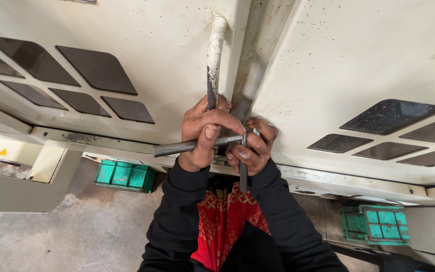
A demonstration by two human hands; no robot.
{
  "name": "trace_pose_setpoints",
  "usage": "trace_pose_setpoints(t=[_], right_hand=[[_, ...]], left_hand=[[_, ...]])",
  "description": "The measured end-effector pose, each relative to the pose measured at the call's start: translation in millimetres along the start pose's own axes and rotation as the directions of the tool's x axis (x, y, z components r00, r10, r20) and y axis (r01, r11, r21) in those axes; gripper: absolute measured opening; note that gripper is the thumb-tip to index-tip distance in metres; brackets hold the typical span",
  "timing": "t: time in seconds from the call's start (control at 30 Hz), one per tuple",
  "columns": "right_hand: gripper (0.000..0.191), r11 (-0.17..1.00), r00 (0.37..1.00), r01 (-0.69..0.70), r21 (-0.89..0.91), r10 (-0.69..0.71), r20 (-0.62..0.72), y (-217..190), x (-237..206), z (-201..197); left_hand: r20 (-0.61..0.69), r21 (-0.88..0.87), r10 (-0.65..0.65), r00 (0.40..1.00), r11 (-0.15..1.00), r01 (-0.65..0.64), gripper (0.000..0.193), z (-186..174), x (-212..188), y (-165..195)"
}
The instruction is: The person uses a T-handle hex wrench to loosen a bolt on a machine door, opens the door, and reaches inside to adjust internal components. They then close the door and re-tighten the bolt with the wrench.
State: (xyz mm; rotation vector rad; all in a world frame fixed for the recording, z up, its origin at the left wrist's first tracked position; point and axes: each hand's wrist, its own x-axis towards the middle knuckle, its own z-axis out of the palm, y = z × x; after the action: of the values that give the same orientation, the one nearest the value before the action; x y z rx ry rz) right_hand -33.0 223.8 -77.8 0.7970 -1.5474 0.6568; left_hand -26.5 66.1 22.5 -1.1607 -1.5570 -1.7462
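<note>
A large cream machine housing (127, 45) fills the view, its two sliding doors meeting at a central seam, each with dark slanted window panels (96, 68). Below it lies a stained concrete floor (76, 231) with two green plastic crates (125, 175) tucked under the cabinet edge.

On the left door a bent, paint-chipped door handle (215, 55) runs down toward the seam. The left hand (203, 133) is clenched around a grey steel rod (177, 147), thumb pressed over it, just at the handle's lower end. The right hand (255, 148) has its fingers closed around the crossing bar (243, 171) of the same tool, which hangs down from the joint (the two bars make a T or cross shape).

Judging from this, the tool is seated against the door near the seam and gripped by both hands; whether any turning is finished cannot be told. The rod looks plain, dull and unpainted, lying roughly level.
</note>
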Motion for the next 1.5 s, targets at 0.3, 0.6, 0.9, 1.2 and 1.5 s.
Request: trace_pose_setpoints(t=[0.3,0.6,0.9,1.2,1.5], right_hand=[[0.026,1.000,1.000,0.010,-0.021,-0.010,0.013,0.6,-0.5,-1.0],[0.025,1.000,0.999,-0.006,-0.019,0.007,0.053,0.4,-1.6,-3.5],[0.024,1.000,0.999,0.003,-0.028,-0.002,0.050,1.7,-3.4,-3.0],[0.023,1.000,0.999,0.001,-0.018,0.000,0.049,2.1,-4.7,-2.7],[0.024,1.000,1.000,0.009,-0.016,-0.008,0.028,-0.4,-1.4,-2.1]], left_hand=[[-0.006,0.017,0.001,1.000,1.000,-0.001,0.061,0.6,0.9,1.2],[0.000,0.021,-0.010,1.000,1.000,0.010,0.062,-0.1,-0.2,1.7],[0.001,0.026,-0.008,1.000,1.000,0.008,0.062,0.6,0.8,2.5],[0.002,0.033,-0.012,1.000,0.999,0.012,0.062,0.5,0.0,0.6],[-0.014,0.018,0.014,1.000,1.000,-0.014,0.061,1.6,1.7,2.1]])
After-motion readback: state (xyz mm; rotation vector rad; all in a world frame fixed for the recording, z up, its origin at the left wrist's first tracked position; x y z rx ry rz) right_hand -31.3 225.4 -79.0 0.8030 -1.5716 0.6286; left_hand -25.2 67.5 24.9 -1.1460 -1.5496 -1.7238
